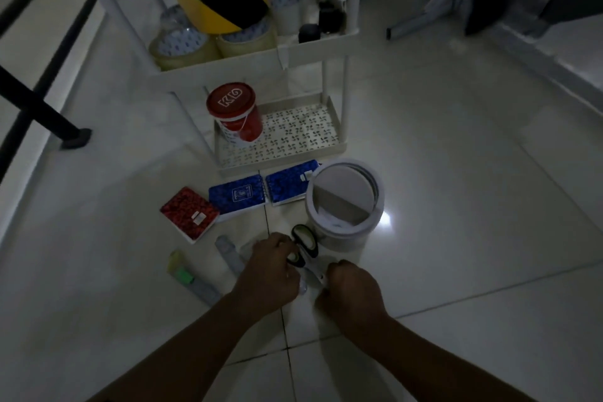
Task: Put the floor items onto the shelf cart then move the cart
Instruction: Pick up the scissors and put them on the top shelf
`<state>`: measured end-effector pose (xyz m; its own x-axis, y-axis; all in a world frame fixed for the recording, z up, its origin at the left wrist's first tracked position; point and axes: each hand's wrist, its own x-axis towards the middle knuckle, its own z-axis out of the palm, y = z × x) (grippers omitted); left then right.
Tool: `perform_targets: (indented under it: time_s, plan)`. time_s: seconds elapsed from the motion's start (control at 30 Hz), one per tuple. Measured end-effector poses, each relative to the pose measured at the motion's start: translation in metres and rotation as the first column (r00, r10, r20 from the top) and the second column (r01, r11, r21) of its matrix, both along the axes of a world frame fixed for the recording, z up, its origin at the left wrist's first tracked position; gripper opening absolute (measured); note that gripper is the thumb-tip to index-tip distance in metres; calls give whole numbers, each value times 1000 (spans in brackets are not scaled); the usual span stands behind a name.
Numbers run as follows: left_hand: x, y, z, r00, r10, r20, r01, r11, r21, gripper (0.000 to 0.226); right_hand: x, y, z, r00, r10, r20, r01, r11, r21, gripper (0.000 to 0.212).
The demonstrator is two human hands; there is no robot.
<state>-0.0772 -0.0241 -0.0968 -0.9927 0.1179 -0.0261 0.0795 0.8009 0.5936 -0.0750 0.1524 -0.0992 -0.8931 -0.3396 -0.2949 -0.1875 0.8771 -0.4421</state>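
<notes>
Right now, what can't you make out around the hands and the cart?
- Scissors: blades mostly hidden by both hands, head view.
- Left hand and right hand: fingers curled under, grip unclear.
- Cart: top cut off by the edge.
- Dark items on the shelf: too dim.

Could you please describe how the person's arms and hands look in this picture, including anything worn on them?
Both forearms are bare up to the frame's bottom edge, with no sleeves showing. The left hand and right hand wear no gloves. No watch, bracelet or ring is visible, though the dim light could hide small details.
</notes>
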Motion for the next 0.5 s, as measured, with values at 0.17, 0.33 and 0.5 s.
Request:
perform_targets:
  time_s: [0.17,0.33,0.5]
  plan:
    - [12,4,19,994,69,-81,-70,997,-19,17,8,-3,21,995,5,-100,-2,999,32,24]
    - [54,-3,60,971,147,-187,-140,989,47,36,27,-1,60,995,43,-92,-41,999,18,29]
    - [85,-9,125,950,167,-262,-145,984,100,38,31,8,123,973,143,-183,-137,990,43,33]
